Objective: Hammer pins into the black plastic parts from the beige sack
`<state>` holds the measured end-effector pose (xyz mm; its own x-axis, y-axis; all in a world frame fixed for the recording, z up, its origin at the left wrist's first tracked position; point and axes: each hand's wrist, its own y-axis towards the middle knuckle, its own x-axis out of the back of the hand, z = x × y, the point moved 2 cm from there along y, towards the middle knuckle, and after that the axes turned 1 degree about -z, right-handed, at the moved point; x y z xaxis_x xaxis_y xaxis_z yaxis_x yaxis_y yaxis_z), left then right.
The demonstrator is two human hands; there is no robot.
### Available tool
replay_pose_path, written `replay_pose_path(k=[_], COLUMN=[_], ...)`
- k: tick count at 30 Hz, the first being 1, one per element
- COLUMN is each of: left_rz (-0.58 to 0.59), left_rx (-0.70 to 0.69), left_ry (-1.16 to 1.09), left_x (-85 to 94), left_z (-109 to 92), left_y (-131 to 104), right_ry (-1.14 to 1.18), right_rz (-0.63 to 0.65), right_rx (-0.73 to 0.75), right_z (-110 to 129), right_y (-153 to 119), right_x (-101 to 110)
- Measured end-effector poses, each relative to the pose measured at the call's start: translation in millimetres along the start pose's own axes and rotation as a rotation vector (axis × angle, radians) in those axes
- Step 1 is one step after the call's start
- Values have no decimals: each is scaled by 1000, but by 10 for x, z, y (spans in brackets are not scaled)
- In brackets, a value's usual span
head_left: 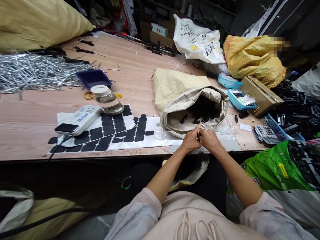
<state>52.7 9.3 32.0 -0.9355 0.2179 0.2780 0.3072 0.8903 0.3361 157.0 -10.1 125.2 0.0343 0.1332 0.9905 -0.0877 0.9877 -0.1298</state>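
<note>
My left hand [191,140] and my right hand [209,140] meet at the table's front edge, before the mouth of a beige woven sack [172,115]. Both are closed, with fingers bent around something small and mostly hidden. A short shiny metal rod [204,126] pokes up between the two hands; which hand grips it I cannot tell. The sack lies on its side, its rim rolled back toward me. Inside it, small black pieces [184,118] lie near the opening. Under my hands is a flat grey sheet [227,144] along the edge.
Left on the table [135,66] are a heap of metal rods [42,71], a dark blue tray [93,79], a lidded jar [110,101], a white device [81,118] and black-patched sheets [130,135]. To the right are blue baskets [241,101], a calculator [267,134] and a green bag [272,163].
</note>
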Motion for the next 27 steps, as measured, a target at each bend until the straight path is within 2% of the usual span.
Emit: replay_pose_path(k=[3, 6, 10, 12, 15, 20, 27], left_rz=[-116, -174, -165, -146, -100, -20, -55], left_rx=[25, 37, 1, 5, 18, 58, 134], left_ry=[-192, -258, -291, -332, -384, -438, -483], left_x=[29, 48, 59, 61, 62, 63, 88], left_z=[83, 149, 156, 156, 161, 153, 126], left_y=[40, 79, 90, 84, 72, 58, 75], right_ry=[142, 448, 1073, 1325, 1583, 1780, 1802], right_rz=[-49, -62, -88, -111, -125, -128, -217], right_rx=[-13, -53, -232, -264, -291, -278, -230], right_z=[-205, -492, -773, -809, -782, -695, -645], right_y=[54, 43, -86, -155, -208, -184, -196], right_x=[-13, -78, -264, -359, -472, -599, -719])
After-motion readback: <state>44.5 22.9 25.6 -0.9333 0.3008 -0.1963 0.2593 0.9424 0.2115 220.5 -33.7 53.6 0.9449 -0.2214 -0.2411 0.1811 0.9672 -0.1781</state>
